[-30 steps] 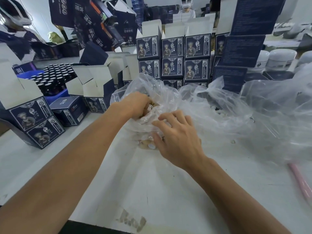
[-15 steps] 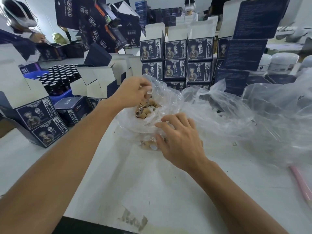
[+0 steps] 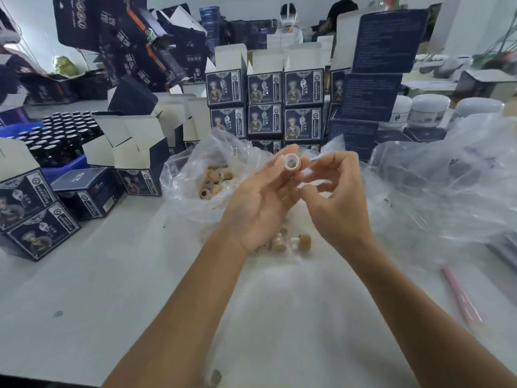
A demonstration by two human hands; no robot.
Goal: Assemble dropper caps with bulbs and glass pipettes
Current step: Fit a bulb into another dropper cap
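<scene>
Left hand [image 3: 260,203] pinching a tan dropper cap [image 3: 292,162] at fingertips, open end facing the camera, up above the clear bag [image 3: 193,175] of caps. Right hand [image 3: 335,197] just beside the cap, fingers curled; can't tell what's pinched, if anything. More loose caps [image 3: 291,242] on the bench [image 3: 112,289] under both hands.

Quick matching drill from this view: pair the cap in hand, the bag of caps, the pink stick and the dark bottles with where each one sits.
Things:
1. cap
2. bag of caps
3. pink stick
4. dark bottles

Places:
A. in the blue tray, far left
B. pinched in the left hand, near the right hand
C. flat on the table, right edge
D. open on the table behind the hands

Pairs: 1-B, 2-D, 3-C, 4-A
</scene>
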